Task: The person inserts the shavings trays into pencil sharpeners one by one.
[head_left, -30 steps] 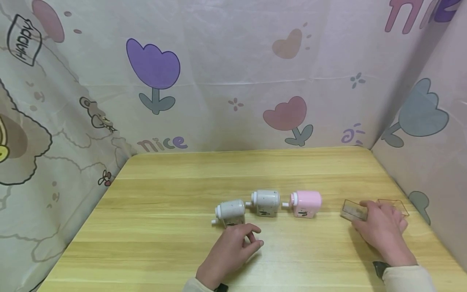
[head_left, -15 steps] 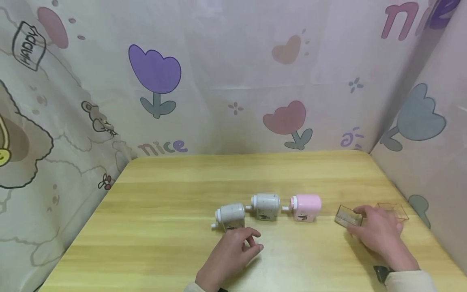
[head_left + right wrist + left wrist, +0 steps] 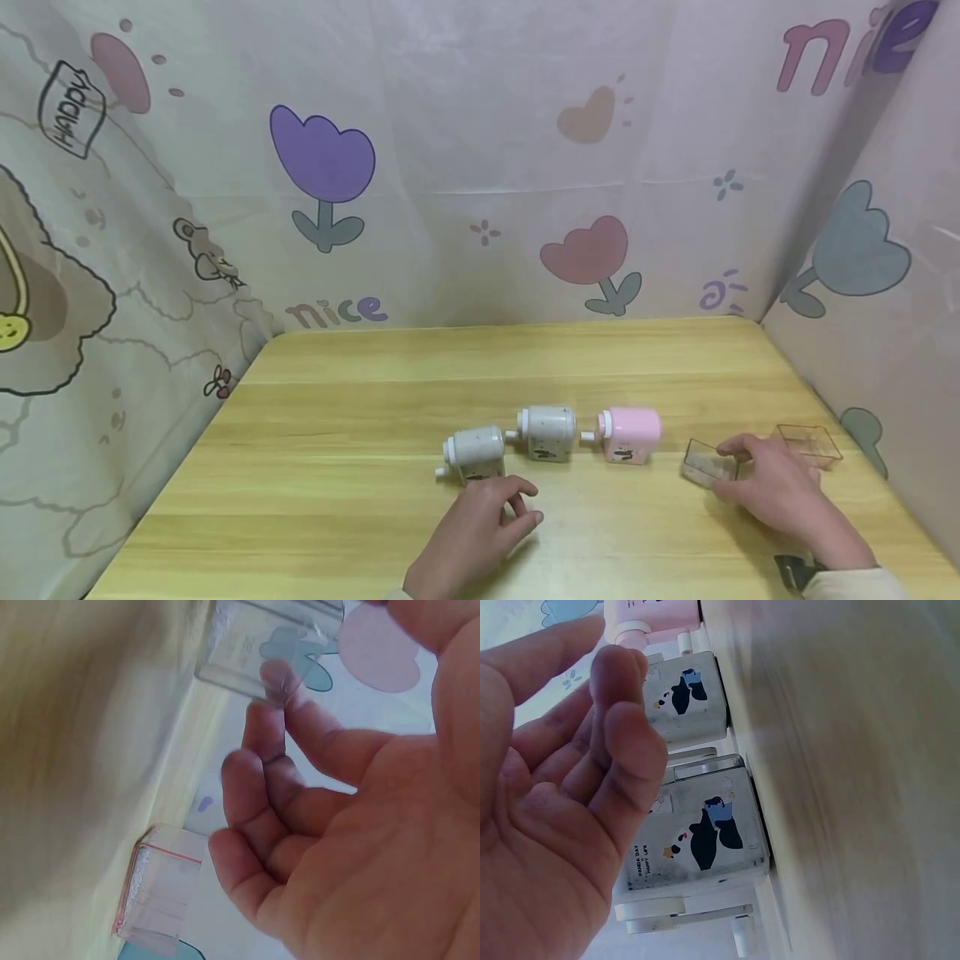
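Observation:
Three crank pencil sharpeners stand in a row: a grey one [image 3: 477, 448] at left, another grey one [image 3: 550, 432] in the middle and a pink one [image 3: 632, 432] at right. My left hand [image 3: 476, 529] rests in front of the nearest grey sharpener, fingers loosely curled and holding nothing. In the left wrist view, panda pictures show on the grey sharpeners [image 3: 705, 832]. To the right of the pink sharpener, my right hand [image 3: 780, 492] pinches the end of a clear greyish shavings drawer [image 3: 703, 467] between thumb and index finger. Its other fingers are bent and bare.
A second clear drawer with orange-red edges [image 3: 810, 446] lies beyond my right hand, near the table's right edge. Printed cloth [image 3: 450, 125] hangs behind and along both sides of the wooden table [image 3: 337, 500].
My right hand has shifted the greyish drawer a little left, towards the pink sharpener, and away from the orange-edged drawer. The head view has tilted up slightly. My left hand stays put.

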Demonstrator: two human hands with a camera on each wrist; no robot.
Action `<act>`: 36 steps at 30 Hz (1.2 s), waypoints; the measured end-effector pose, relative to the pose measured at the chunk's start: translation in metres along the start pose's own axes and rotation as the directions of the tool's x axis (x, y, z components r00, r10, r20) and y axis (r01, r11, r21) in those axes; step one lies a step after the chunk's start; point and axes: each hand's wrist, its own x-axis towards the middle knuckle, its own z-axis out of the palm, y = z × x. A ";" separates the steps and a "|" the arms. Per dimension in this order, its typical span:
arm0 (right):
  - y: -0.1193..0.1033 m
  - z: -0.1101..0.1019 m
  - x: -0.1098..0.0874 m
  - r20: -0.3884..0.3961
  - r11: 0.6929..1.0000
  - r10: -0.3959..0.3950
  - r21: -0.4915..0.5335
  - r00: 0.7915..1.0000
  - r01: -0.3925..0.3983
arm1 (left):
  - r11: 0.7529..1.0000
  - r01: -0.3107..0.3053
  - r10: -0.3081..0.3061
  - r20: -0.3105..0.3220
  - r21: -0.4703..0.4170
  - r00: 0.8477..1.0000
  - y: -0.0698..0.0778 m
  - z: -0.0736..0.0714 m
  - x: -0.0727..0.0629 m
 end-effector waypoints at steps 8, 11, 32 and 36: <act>-0.005 0.002 -0.002 0.079 0.993 -0.110 0.054 0.991 0.106 | 1.000 0.005 -0.005 -0.001 -0.006 1.000 0.000 0.000 0.000; -0.008 0.003 -0.003 0.126 0.991 -0.118 0.083 0.985 0.108 | 1.000 -0.001 0.001 -0.004 0.000 1.000 -0.001 0.000 0.000; -0.030 0.012 -0.010 0.198 0.949 -0.260 0.232 0.945 0.213 | 1.000 0.009 -0.008 -0.010 0.017 1.000 0.000 0.001 0.000; -0.033 0.015 -0.010 0.200 0.933 -0.299 0.264 0.933 0.243 | 1.000 -0.002 0.002 -0.011 0.029 1.000 0.001 0.001 0.001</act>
